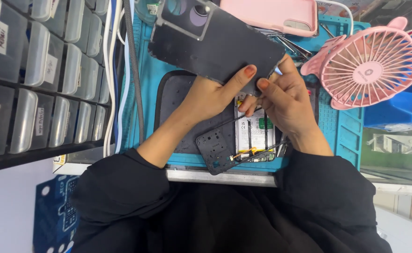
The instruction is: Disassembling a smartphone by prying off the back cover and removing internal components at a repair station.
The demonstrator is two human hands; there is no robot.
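Left hand: your left hand (213,96) reaches forward, thumb stretched up, fingers curled in a pinch.
Right hand: your right hand (285,100) angles inward, thumb and fingertips meeting the left's.
Sleeves: black, pushed to mid-forearm.

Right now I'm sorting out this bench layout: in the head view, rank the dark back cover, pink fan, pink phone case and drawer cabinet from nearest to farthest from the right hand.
1. Dark back cover: touching the right hand, up and to its left.
2. Pink fan: just to the right.
3. Pink phone case: at the top edge.
4. Drawer cabinet: far left.
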